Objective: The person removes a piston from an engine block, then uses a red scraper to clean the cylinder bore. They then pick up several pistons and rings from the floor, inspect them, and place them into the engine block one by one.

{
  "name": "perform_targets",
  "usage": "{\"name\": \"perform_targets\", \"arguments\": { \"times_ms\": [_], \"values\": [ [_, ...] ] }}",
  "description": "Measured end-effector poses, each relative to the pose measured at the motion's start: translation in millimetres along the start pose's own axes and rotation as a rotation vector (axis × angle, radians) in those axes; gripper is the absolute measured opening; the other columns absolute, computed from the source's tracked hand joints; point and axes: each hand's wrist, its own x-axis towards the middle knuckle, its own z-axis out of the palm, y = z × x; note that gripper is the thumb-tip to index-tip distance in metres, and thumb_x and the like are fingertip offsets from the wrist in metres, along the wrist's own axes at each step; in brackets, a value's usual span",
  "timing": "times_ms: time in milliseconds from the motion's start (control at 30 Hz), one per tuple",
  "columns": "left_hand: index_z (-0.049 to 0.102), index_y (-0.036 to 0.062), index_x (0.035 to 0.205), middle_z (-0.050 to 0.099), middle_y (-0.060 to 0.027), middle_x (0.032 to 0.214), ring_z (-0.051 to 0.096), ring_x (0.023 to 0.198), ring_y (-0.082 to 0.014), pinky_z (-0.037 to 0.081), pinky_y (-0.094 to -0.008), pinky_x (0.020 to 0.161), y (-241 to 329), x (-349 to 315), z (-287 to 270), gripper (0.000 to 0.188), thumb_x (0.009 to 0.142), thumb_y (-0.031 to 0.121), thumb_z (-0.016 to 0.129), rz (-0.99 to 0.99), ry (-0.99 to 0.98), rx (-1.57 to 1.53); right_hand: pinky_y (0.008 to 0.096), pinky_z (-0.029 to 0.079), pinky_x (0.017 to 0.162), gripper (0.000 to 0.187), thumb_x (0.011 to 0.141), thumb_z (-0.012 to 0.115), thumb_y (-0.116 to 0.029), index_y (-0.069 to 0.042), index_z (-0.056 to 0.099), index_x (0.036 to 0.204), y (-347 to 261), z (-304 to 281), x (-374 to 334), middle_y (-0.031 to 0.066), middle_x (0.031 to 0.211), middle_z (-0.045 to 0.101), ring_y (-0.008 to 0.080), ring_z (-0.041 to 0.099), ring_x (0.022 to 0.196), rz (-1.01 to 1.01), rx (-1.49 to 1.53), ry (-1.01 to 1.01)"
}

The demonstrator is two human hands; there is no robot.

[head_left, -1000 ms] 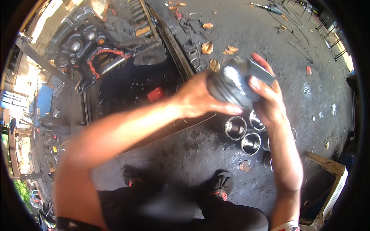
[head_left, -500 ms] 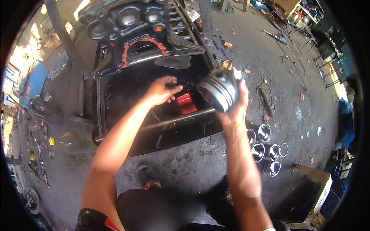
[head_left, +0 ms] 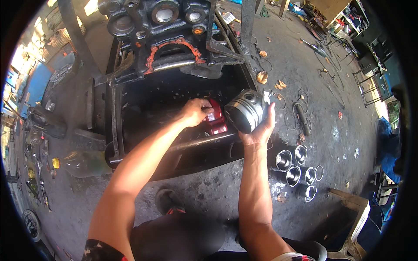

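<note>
My right hand (head_left: 257,132) cradles a metal piston (head_left: 246,112) from below and behind, thumb up along its side. Ring grooves circle the piston, which lies tilted with its pin hole facing up. Just left of it, my left hand (head_left: 194,113) has its fingers closed on the near-left part of a shiny red packet (head_left: 215,114) above the black tray (head_left: 156,117). Another red piece (head_left: 218,129) shows just below it; whether the two are joined I cannot tell. The fingertips are partly hidden.
A black engine block (head_left: 167,37) with orange sealant round an arch stands beyond the tray. Several pistons (head_left: 292,175) stand on the floor at right, near loose rings (head_left: 320,173). A yellow-capped bottle (head_left: 82,163) lies at left; a wooden-edged frame (head_left: 357,209) is at lower right.
My left hand has moved right and slightly down, from open above the tray to closed on the red packet. My right hand has brought the piston slightly left and turned it.
</note>
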Motion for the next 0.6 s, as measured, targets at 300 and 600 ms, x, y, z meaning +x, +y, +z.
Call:
{"name": "perform_targets", "arguments": {
  "times_ms": [300,600],
  "values": [
    [0.074,0.0035,0.092,0.065,-0.0065,0.079,0.061,0.068,-0.0156,0.047,-0.0329,0.061,83.7,-78.2,-121.4,0.012,0.092,0.015,0.077,0.499,0.253,0.336,0.0493,0.062,0.091,0.069,0.095,0.065,-0.066,-0.006,0.064,0.129,11.3,18.5,18.0,0.0149,0.113,0.073,0.0306,0.074,0.098,0.068,0.051,0.095],
    [0.073,0.0020,0.086,0.064,-0.0109,0.075,0.060,0.063,-0.0261,0.045,-0.0376,0.057,161.8,-121.3,-157.8,0.008,0.084,0.008,0.078,0.652,-0.053,0.592,0.0448,0.063,0.088,0.056,0.098,0.067,-0.058,-0.009,0.065,0.125,40.2,21.4,30.5,0.0109,0.107,0.074,0.0264,0.075,0.092,0.155,0.005,0.068]
  ]
}}
